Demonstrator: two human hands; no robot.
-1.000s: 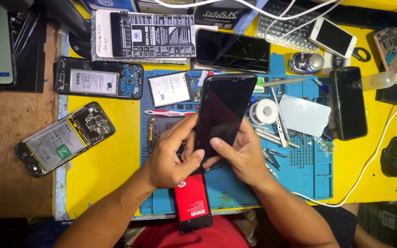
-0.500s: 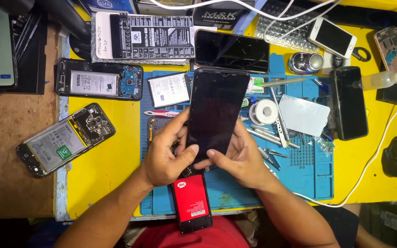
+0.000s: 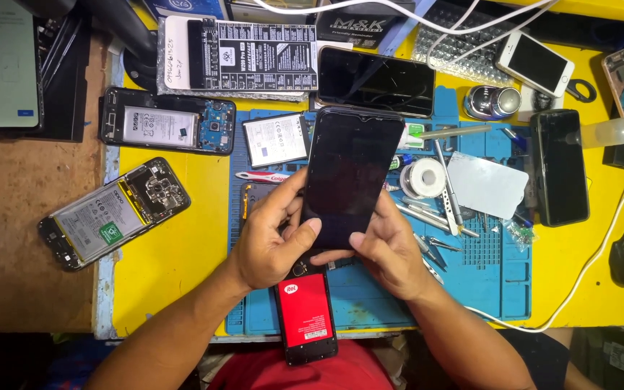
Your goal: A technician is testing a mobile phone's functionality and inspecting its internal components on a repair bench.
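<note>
A black phone screen panel (image 3: 349,173) with a dark glass face is held upright over the blue work mat (image 3: 485,289), and both of my hands grip its lower end. My left hand (image 3: 272,242) holds its lower left edge, thumb on the glass. My right hand (image 3: 388,253) holds the lower right corner, thumb on the glass too. Just below my hands lies an opened phone body with a red battery (image 3: 305,314).
Two opened phones (image 3: 113,213) (image 3: 167,128) lie on the yellow table at the left. Loose battery (image 3: 276,139), tweezers (image 3: 427,217), solder reel (image 3: 425,177), white card (image 3: 487,184) and dark phones (image 3: 559,166) (image 3: 375,81) surround the mat. A white cable (image 3: 579,278) runs at right.
The screen panel has swung from tilted right to nearly upright and moved slightly away from me. Both hands shifted with it, staying at its lower end.
</note>
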